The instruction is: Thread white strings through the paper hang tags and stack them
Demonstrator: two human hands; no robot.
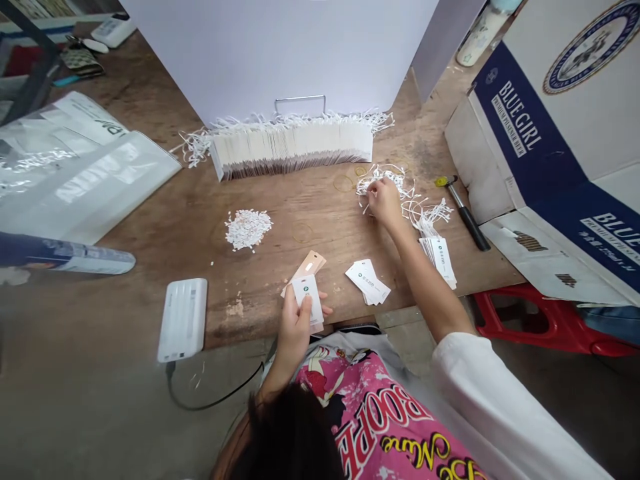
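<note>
Near the front edge of the table, my left hand (pixel 299 320) is closed around a few hang tags (pixel 309 293), white on top with tan ones showing beneath. My right hand (pixel 385 200) reaches over a tangled heap of white tag strings (pixel 393 177), fingertips pinched together in it; whether a string is caught between them is hidden. Between the hands lies a loose stack of white hang tags (pixel 369 282). Right of my forearm rests a bundle of strung tags (pixel 440 257), strings fanning away from me.
A long row of strung tags (pixel 295 147) stands along a white panel (pixel 290 53). Small white bits (pixel 249 229) form a pile at left. A power bank (pixel 183 319) with a cable sits front left. A hammer (pixel 465 213) lies beside a beer carton (pixel 530 147) at right.
</note>
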